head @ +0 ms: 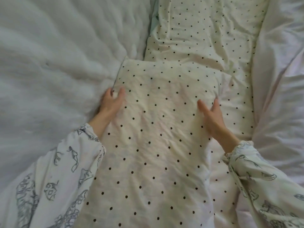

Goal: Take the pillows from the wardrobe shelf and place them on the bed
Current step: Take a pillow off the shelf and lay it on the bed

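- Nearest pillow [153,145], cream w/ black dots, is lying lengthwise on the bed [49,55], reaching from the bottom edge of view up to a second pillow.
- Second dotted pillow [205,38] is lying beyond the near pillow and a bit to its right; near pillow's far end is overlapping it.
- Left hand [111,102] is sitting at the near pillow's far left corner, thumb on top, fingers curled round the edge, so it's holding the pillow there.
- Right hand [212,116] is resting flat on the near pillow's right side nr the far corner, fingers straight & spread, gripping nothing.
- Both arms are wearing white patterned sleeves [57,178], one each side of the near pillow.
- White crumpled bedding is lying left & right of the near pillow.
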`<state>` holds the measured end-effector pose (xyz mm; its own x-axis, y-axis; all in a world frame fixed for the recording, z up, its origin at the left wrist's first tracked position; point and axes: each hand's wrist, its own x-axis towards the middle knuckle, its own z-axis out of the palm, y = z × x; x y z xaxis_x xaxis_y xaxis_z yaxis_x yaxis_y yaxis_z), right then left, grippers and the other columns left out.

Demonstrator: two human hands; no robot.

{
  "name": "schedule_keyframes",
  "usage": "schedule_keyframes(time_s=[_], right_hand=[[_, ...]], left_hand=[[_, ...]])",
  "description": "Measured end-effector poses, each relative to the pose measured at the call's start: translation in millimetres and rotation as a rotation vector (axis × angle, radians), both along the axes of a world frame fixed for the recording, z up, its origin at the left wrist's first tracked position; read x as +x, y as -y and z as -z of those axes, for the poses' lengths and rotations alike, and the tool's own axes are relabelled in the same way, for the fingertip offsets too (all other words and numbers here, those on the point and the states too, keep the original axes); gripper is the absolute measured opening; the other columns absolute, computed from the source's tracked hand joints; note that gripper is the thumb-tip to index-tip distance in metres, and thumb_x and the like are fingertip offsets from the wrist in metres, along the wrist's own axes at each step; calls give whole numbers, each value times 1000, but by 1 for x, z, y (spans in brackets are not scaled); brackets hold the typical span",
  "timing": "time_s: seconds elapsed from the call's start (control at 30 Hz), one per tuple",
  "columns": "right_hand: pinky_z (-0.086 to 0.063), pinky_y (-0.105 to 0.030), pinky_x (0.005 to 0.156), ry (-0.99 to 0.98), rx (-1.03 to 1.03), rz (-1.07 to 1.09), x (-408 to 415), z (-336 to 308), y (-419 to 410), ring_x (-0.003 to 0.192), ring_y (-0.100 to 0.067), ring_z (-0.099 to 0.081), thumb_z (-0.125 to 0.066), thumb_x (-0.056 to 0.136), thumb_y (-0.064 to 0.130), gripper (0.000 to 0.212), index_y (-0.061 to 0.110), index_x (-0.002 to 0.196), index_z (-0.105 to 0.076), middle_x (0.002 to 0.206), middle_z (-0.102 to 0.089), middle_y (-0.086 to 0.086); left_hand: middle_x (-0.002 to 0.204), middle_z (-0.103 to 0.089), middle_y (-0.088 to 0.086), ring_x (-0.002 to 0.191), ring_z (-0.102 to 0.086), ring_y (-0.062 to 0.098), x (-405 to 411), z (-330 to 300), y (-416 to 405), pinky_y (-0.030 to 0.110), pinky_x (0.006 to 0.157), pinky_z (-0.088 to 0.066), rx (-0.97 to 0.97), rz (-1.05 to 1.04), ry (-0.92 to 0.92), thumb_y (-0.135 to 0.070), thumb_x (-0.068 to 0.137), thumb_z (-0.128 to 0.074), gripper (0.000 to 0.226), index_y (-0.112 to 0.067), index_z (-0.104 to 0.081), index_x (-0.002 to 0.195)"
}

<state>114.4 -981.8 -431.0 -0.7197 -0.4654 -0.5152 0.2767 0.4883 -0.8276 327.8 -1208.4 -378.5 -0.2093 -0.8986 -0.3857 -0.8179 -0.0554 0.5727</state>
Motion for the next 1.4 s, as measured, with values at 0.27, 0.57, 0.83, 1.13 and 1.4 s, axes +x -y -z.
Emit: schedule_keyframes(time_s=[0.27,0.57,0.83,1.13,1.4], right_hand=[[-40,-42,102,-134,-69,141,10,-1,24,120,-18,-47,-65,66,63,79,32,133,-38,126,-48,5],[-10,-34,113,-261,136,-222,29,-2,-1,144,-15,-3,-49,87,51,82,25,147,0,158,-1,0],[-7,-42,114,-264,268,-405,159,-18,-106,143,-22,12,-54,81,57,84,39,145,-3,156,16,-1],[-22,-57,108,-278,447,-632,225,-11,-160,140,-40,10,-53,78,63,91,43,143,7,153,23,-11],[-20,-39,114,-145,403,-747,213,-56,-178,143,-26,-10,-49,91,40,73,23,148,-6,157,1,-9]], left_hand=[[128,-50,-1,120,-49,14,-1,-5,7,32,104,-38,-222,-6,-329,-44,80,-62,59,-26,-47,133],[157,-13,7,143,-11,24,1,-4,-3,42,116,-14,-174,227,73,-32,96,-34,51,-26,-22,146],[157,-7,12,144,-7,28,126,-12,-137,44,115,-12,-272,342,289,-48,87,-51,69,-32,-19,146],[157,9,8,143,0,30,204,-1,-214,46,115,-8,-152,285,444,-63,85,-31,76,-39,10,145],[157,1,11,143,-2,31,208,-24,-241,50,113,-19,38,278,403,-32,92,-43,60,-26,-15,146]])
